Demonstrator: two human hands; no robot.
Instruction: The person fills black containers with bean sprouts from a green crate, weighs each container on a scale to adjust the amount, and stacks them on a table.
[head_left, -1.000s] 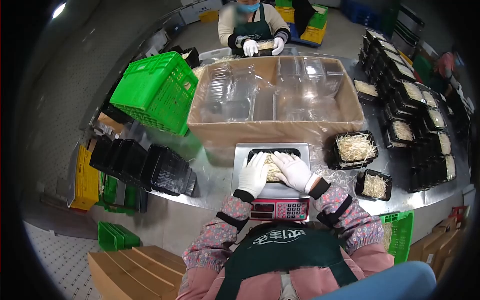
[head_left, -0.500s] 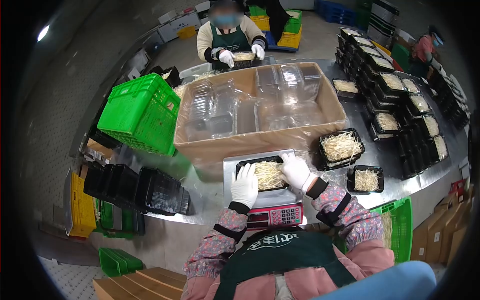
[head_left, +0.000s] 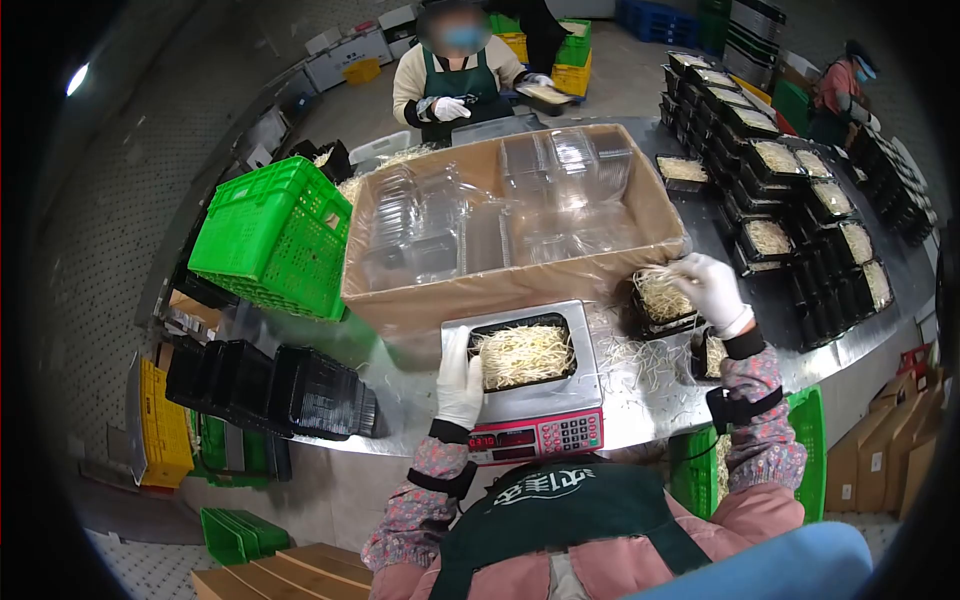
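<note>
A black tray of bean sprouts [head_left: 525, 353] rests on the metal platform of a red-fronted scale [head_left: 552, 432], its red digits lit. My left hand [head_left: 459, 387], in a white glove, lies along the tray's left edge with its fingers stretched out, holding nothing. To the right, my gloved right hand [head_left: 714, 290] is over a second sprout-filled tray [head_left: 662, 300], fingers closed on a few bean sprouts [head_left: 655, 272] that trail from the fingertips. Part of a smaller sprout tray [head_left: 712, 356] shows below, partly hidden by my right forearm.
A large carton of clear plastic lids [head_left: 515, 270] stands behind the scale. Green crates [head_left: 262, 235] and stacked black trays [head_left: 318, 392] are at left. Stacked sprout trays [head_left: 770, 160] fill the right. Loose sprouts [head_left: 640, 365] litter the table. Across it, a co-worker [head_left: 462, 85] holds a tray.
My right hand has left the scale's tray and moved right to the second tray, taking sprouts. My left hand has shifted slightly left and down. The co-worker's tray has swung outward.
</note>
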